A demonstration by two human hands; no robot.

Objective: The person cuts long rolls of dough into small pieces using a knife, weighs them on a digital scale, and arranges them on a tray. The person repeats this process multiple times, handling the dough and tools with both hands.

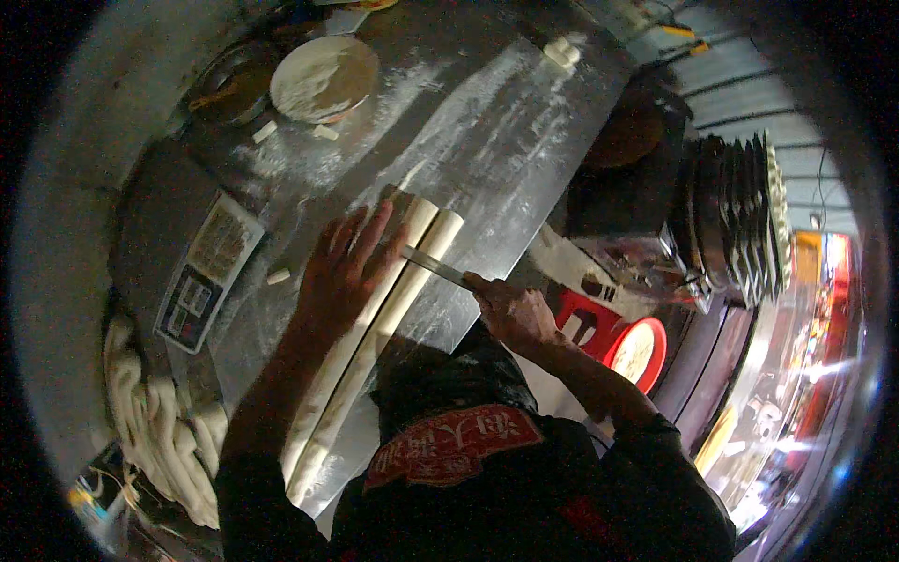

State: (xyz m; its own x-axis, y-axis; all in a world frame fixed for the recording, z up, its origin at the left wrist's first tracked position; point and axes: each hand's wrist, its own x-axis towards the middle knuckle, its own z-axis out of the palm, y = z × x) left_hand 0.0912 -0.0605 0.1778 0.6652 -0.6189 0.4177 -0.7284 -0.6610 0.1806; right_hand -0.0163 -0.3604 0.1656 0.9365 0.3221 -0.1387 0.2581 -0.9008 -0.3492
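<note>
Two long dough rolls (397, 309) lie side by side on a flour-dusted metal worktop (484, 133), running from mid-table down toward me. My right hand (516, 315) grips a knife (439, 268) by its handle. The blade lies crosswise over both rolls, a short way from their far ends; whether it has cut in, I cannot tell. My left hand (351, 263), palm down with fingers apart, is at the left roll beside the blade tip and covers part of that roll. A small dough piece (279, 275) sits left of this hand.
A digital scale (211, 274) lies at left, near a pile of dough strips (161, 428). Farther back are a bowl of flour (324, 81) and small dough pieces (562, 51). Right of the table edge stand stacked trays (730, 218) and a red bowl (657, 351) with pale contents.
</note>
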